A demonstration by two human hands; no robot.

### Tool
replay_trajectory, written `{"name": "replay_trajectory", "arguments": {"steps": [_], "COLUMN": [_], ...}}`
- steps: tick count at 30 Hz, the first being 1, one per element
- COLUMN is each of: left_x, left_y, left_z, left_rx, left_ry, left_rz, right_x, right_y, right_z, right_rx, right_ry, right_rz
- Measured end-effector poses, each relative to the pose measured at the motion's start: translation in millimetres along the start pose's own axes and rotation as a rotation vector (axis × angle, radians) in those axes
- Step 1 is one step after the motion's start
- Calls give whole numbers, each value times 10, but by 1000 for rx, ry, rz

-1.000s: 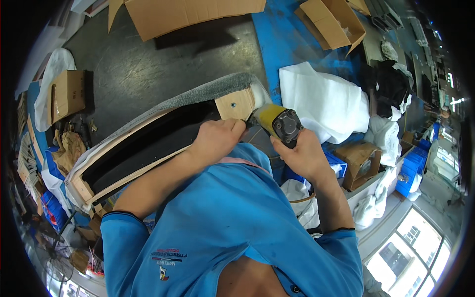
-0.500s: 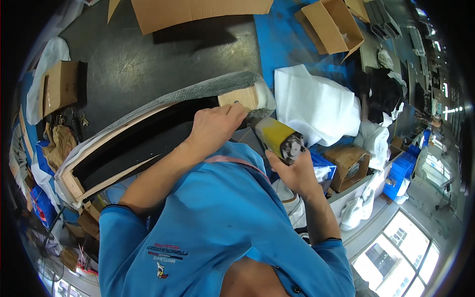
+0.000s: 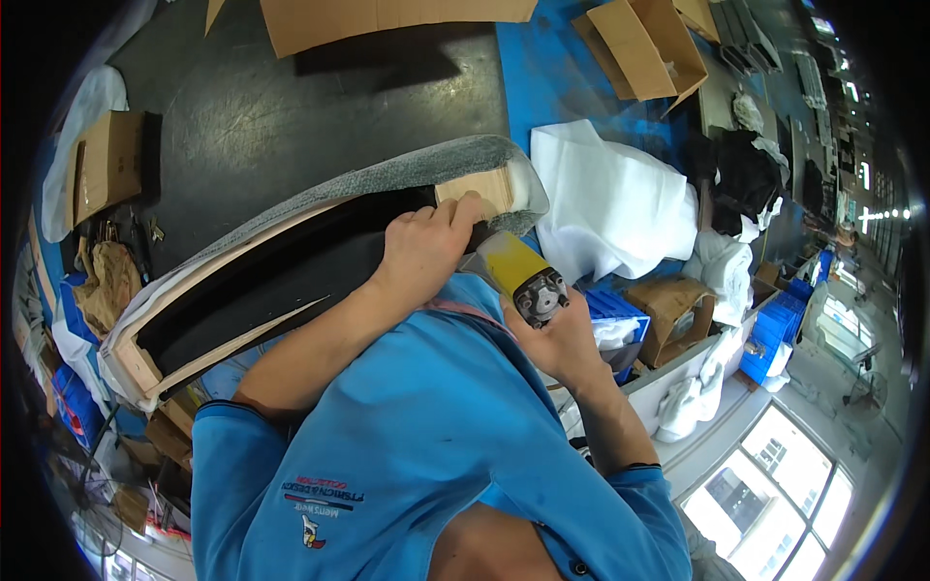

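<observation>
A long wooden frame [image 3: 145, 363] lies on its side across my front, its outside wrapped in grey padded fabric [image 3: 358, 179] and its hollow lined in black cloth. My left hand [image 3: 426, 242] is closed over the near edge at the frame's right end, fingers curled by a pale wood block [image 3: 475, 189]. My right hand [image 3: 559, 334] grips a yellow and black staple gun [image 3: 518, 266], its round metal end cap facing up toward me. The gun's nose is at the frame's right corner, hidden beneath its body, so I cannot tell whether it touches.
A dark worktable [image 3: 242, 107] carries the frame. White foam sheeting [image 3: 615, 203] lies to the right on a blue surface. Open cardboard boxes stand at the far right [image 3: 644, 48] and left [image 3: 107, 165]. Blue crates [image 3: 615, 324] and another carton [image 3: 668, 324] sit at near right.
The staple gun has tilted and shifted left, closer to my body, showing more of its end cap. My left hand stays on the frame's right end, its fingers slightly shifted.
</observation>
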State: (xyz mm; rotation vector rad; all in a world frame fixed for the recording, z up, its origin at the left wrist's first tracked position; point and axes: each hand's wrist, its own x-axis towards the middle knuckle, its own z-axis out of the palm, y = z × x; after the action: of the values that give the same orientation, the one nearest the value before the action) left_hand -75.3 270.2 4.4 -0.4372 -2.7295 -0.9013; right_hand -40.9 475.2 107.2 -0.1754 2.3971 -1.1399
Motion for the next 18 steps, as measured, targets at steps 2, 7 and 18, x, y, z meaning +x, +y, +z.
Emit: {"name": "replay_trajectory", "arguments": {"steps": [2,7,18], "left_x": [-8,-40,1371], "left_y": [8,17,246], "left_z": [-24,6,-45], "left_rx": [6,89,-46], "left_ry": [0,13,-741], "left_rz": [-10,-37,650], "right_x": [-13,-128,-391], "right_y": [6,24,351], "right_z": [29,-101,-327], "right_rx": [-36,351,453], "right_ry": [6,64,490], "right_rz": [-28,307,396]}}
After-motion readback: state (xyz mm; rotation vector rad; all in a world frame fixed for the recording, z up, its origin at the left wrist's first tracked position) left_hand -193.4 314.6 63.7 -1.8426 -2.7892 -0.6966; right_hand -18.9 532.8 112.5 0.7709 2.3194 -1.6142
